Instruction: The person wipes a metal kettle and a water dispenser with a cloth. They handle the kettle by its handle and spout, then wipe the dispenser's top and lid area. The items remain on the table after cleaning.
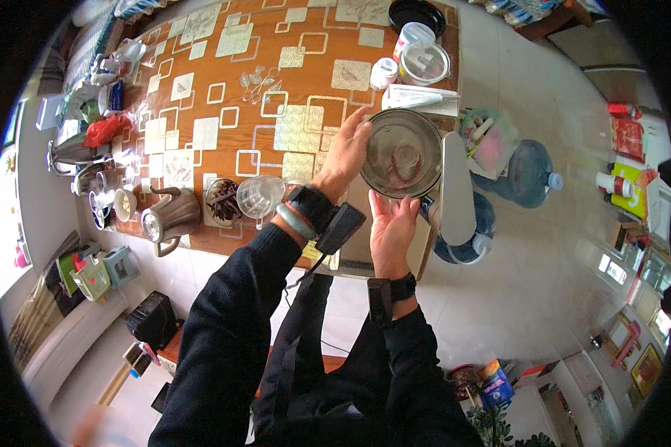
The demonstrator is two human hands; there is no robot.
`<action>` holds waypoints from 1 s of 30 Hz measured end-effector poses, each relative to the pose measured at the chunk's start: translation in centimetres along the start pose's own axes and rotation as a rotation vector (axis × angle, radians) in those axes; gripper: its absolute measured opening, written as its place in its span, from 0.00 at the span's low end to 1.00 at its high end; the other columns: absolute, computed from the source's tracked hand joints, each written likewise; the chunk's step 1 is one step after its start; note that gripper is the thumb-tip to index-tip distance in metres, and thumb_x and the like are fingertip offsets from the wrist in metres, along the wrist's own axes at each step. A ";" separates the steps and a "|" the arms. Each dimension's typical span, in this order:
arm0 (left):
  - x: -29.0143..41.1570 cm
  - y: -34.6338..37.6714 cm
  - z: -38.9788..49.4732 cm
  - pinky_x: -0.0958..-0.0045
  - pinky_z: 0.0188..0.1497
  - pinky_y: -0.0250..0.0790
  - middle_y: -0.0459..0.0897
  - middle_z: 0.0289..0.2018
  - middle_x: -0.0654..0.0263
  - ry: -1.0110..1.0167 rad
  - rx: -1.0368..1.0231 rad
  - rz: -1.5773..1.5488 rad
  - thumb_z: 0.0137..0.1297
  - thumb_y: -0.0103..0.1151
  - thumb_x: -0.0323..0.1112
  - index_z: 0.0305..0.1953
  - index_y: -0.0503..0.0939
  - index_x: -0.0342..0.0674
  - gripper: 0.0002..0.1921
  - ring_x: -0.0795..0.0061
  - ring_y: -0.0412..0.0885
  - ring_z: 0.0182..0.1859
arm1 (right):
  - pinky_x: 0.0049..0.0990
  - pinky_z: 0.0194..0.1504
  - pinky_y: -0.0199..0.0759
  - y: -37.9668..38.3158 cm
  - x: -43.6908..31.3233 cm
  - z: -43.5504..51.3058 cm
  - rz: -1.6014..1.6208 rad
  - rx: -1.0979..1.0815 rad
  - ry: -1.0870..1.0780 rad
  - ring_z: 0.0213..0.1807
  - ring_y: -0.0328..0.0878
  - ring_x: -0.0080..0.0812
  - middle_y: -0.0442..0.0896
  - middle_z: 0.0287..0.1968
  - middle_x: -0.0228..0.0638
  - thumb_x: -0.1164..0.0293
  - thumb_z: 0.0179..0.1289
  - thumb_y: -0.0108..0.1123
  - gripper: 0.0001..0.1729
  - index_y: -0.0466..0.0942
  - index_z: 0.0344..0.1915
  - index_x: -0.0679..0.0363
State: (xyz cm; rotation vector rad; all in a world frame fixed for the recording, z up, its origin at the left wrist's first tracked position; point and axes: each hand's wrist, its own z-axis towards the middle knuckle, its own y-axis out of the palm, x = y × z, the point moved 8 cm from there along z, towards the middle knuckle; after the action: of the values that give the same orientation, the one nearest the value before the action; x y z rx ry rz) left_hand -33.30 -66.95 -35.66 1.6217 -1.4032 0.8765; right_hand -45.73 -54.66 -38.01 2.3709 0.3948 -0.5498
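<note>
A round, clear glass kettle (401, 162) with a dark rim and a long grey handle (459, 190) is seen from above at the table's right front corner. Reddish ring shapes show through its glass. My left hand (344, 153) lies along its left side, fingers up by the rim. My right hand (392, 232) is at its near side, palm up, fingertips against the edge. The kettle sits between both hands; its underside is hidden. Left of my left wrist stands a clear glass mug (260, 196), beside a bowl of dark dried pieces (225, 200).
A metal thermos jug (173, 218) stands at the table's near left. Behind the kettle are paper (394, 98), a white bottle (384, 74) and a lidded tub (423, 62). Large water bottles (530, 173) and a filled plastic bag (487, 139) are on the floor at right.
</note>
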 end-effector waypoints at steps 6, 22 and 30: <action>-0.3 1.1 3.2 0.72 0.64 0.61 0.76 0.59 0.56 -0.038 -0.111 0.150 0.77 0.42 0.46 0.63 0.70 0.30 0.25 0.71 0.72 0.60 | 0.45 0.65 0.69 -0.1 0.3 -0.3 0.015 0.078 0.001 0.65 0.64 0.47 0.55 0.69 0.50 0.66 0.78 0.43 0.36 0.36 0.75 0.50; 3.8 -0.7 0.0 0.70 0.59 0.65 0.78 0.54 0.55 -0.029 -0.129 0.138 0.75 0.47 0.46 0.62 0.70 0.30 0.25 0.68 0.75 0.55 | 0.45 0.66 0.67 3.2 0.7 -3.6 -0.033 -0.031 -0.071 0.65 0.66 0.47 0.56 0.70 0.46 0.67 0.76 0.48 0.38 0.37 0.75 0.51; 6.0 -10.7 -2.7 0.69 0.56 0.65 0.74 0.58 0.69 -0.091 0.068 -0.047 0.77 0.42 0.47 0.66 0.66 0.44 0.23 0.75 0.72 0.55 | 0.43 0.68 0.65 8.4 4.3 -4.6 -0.323 -0.346 0.030 0.63 0.71 0.41 0.64 0.67 0.44 0.66 0.76 0.49 0.31 0.49 0.71 0.55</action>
State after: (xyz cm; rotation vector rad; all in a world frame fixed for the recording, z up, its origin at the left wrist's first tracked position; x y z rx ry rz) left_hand -21.85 -66.44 -30.49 1.7587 -1.4044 0.8407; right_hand -37.21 -57.20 -32.34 1.9951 0.8264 -0.5420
